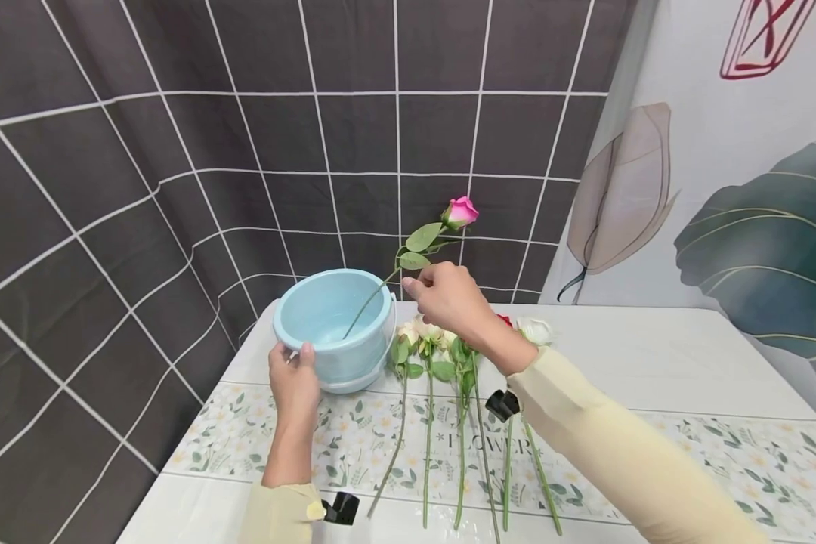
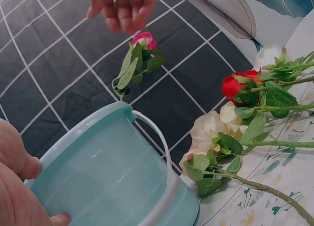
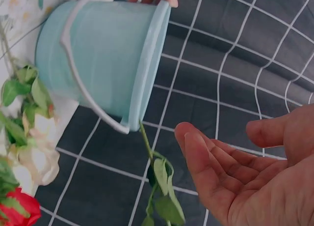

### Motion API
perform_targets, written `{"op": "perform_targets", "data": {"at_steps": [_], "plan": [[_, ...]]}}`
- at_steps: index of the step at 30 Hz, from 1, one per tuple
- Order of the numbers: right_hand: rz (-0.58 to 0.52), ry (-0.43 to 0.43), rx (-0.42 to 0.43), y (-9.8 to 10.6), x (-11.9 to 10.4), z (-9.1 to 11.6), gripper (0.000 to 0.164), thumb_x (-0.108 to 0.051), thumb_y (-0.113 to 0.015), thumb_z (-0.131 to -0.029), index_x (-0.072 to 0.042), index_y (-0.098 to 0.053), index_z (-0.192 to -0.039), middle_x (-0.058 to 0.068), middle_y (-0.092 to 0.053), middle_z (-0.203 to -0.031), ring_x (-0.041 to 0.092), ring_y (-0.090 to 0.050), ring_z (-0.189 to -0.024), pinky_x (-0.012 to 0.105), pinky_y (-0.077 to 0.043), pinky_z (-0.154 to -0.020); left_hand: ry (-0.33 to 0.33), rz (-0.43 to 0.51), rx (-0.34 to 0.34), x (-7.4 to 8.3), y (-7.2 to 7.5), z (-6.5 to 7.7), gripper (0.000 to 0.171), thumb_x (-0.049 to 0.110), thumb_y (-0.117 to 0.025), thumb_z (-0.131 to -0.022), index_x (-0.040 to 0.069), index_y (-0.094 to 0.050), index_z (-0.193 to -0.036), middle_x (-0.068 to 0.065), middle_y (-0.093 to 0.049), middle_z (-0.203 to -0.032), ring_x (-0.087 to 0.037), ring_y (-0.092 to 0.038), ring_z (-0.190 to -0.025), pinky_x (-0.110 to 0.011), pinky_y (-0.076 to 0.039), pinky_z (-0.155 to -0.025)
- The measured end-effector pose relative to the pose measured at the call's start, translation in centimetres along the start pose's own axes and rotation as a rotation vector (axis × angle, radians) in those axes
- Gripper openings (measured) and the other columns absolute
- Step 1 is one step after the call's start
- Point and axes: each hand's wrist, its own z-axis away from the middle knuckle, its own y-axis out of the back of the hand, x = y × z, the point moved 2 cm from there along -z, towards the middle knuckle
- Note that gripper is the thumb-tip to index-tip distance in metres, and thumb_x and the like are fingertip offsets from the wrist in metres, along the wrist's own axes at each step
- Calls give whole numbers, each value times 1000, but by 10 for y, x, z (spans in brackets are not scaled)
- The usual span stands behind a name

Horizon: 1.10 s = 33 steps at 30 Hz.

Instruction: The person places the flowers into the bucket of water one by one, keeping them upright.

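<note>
- Clearly, the head view gives the whole layout: a blue bucket [image 1: 353, 369] stands on the white surface [image 1: 625, 355], and a pink rose [image 1: 462, 212] leans in it, its bloom beyond the right side of the rim.
- Only from the head can the lower stem be seen slanting down inside the bucket; both wrist views look at the outer wall, which hides it.
- The left hand [image 1: 295, 387] holds the bucket at the near left of its rim, with fingertips against the rim and wall in its own wrist view.
- The right hand [image 1: 452, 298] looks close to the rose's leaves from the head, but the right wrist view shows its fingers loosely bent, a wide gap to the thumb, holding nothing and apart from the stem.
- That wrist view leaves out the pink bloom; the left one shows it just below the right hand.
- Cream roses [image 2: 203, 132] and a white rose [image 1: 533, 331] lie right of the bucket, stems towards the person.
- A red rose [image 2: 239, 87] among them is mostly hidden behind the right arm from the head, yet plain from the left wrist.
- Behind hangs a dark backdrop [image 1: 353, 136] with white grid lines.
</note>
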Motion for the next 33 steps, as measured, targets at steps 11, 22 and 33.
{"op": "perform_targets", "data": {"at_steps": [11,22,33], "plan": [[-17,-44,9,27,28,13,30,-36,-50,-88,-11,-63,-77,4,-62,-65,12,-61,-55,29,-49,-54,6,18,-1,-2,0,-2,62,65,-32,-78,44,-11,-133,13,-21,-139,-12,-30,-125,-35,-35,-101],[90,-42,42,43,52,28,21,-29,-55,-87,-12,-67,-87,1,-62,-67,14,-56,-54,28,-46,-54,85,72,-79,90,18,60,64,52,-33,-87,27,-8,-140,-3,-15,-145,-23,-22,-131,-39,-27,-105],[86,-100,-63,46,80,42,18,-21,-56,-87,-7,-65,-93,1,-63,-66,12,-58,-51,26,-49,-53,92,97,-91,113,20,76,63,46,-35,-90,21,-9,-141,-7,-14,-145,-24,-20,-131,-36,-23,-107]]}}
